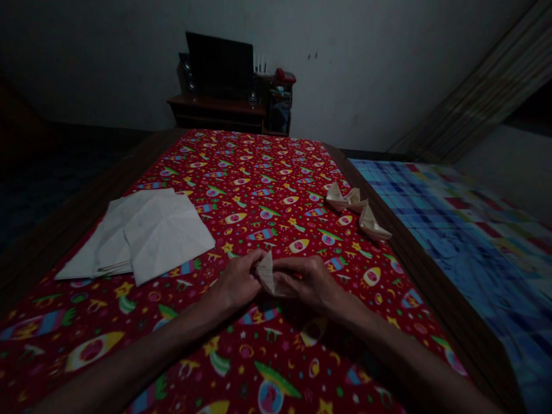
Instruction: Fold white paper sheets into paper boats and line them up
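The left hand (236,280) and the right hand (311,279) are grasping one folded paper (266,271) between them, fingers pinching it from opposite sides over a red cloth (276,198). The folded paper is presenting a pale, pointed, triangular face with a sharp crease; its faint marks are too small to read. Left of the grip, white sheets (168,230) are lying in an overlapping stack, creases radiating across the top one. Beyond the grip to the right, peaked paper boats (371,224) are resting on the cloth, which is displaying printed rockets and stars.
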### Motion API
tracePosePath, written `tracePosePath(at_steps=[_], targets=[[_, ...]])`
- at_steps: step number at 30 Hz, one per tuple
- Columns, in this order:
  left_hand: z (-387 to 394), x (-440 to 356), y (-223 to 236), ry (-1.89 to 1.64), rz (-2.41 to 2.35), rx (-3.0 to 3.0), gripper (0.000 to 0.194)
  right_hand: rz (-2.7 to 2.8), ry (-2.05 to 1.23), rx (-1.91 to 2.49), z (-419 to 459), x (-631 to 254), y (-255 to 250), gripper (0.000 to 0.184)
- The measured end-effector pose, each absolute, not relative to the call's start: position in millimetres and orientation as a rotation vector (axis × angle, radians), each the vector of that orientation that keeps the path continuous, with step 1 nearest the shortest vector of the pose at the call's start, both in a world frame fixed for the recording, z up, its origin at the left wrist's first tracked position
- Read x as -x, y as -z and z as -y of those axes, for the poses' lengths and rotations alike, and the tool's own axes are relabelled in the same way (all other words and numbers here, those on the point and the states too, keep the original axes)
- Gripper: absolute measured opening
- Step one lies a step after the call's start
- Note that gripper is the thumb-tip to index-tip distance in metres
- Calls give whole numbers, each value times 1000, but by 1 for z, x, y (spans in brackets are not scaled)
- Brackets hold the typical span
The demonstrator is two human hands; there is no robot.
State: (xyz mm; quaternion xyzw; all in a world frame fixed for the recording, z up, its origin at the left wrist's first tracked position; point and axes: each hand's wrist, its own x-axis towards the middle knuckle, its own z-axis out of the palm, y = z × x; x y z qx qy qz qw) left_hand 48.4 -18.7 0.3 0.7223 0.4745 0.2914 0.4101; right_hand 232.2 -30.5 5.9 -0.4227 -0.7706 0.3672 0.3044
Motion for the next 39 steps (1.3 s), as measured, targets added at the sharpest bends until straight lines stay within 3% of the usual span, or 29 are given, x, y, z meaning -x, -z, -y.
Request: tracePosePath(at_steps=[8, 11, 16, 20, 23, 39], targets=[[21, -52, 7, -801, -1227, -1567, 16, 1561, -1402, 1251, 30, -225, 2, 17], [20, -51, 8, -821, -1190, -1597, 20, 1567, -1408, 1258, 28, -227, -4, 13], [20, -48, 6, -772, -1151, -1649, 28, 1606, -1091, 1397, 10, -272, -36, 19], [19, -48, 10, -768, -1104, -1626, 28, 1766, -390, 1672, -14, -348, -71, 20], [19, -49, 13, -780, -1093, -1611, 26, 1927, -37, 1925, -30, -396, -86, 18], [21, -48, 15, -788, -1070, -1688, 21, 2250, 288, 2133, -51, -412, -68, 24]])
